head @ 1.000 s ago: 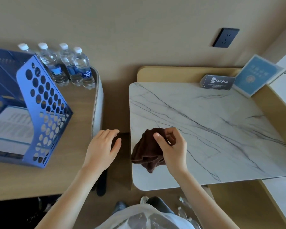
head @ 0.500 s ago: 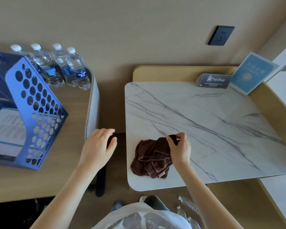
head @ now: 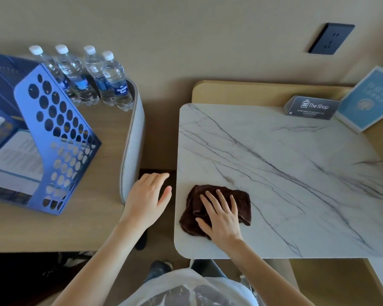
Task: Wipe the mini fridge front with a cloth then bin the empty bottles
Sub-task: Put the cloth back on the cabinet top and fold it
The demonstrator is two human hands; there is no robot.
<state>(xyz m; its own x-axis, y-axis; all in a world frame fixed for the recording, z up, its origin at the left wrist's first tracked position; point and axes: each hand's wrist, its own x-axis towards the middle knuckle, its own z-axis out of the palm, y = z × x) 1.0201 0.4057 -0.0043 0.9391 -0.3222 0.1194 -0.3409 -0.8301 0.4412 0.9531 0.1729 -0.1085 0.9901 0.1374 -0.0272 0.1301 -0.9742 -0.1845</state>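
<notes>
wall: plain beige [head: 186, 29], dark socket [head: 331, 38] | marble top [head: 296, 173] right | wooden desk [head: 97, 228] left

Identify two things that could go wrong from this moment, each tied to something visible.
The right hand presses flat on the brown cloth near the marble top's front corner, so a careless sweep might drag it off. The four water bottles look full and capped; they could be binned by mistake.
</notes>
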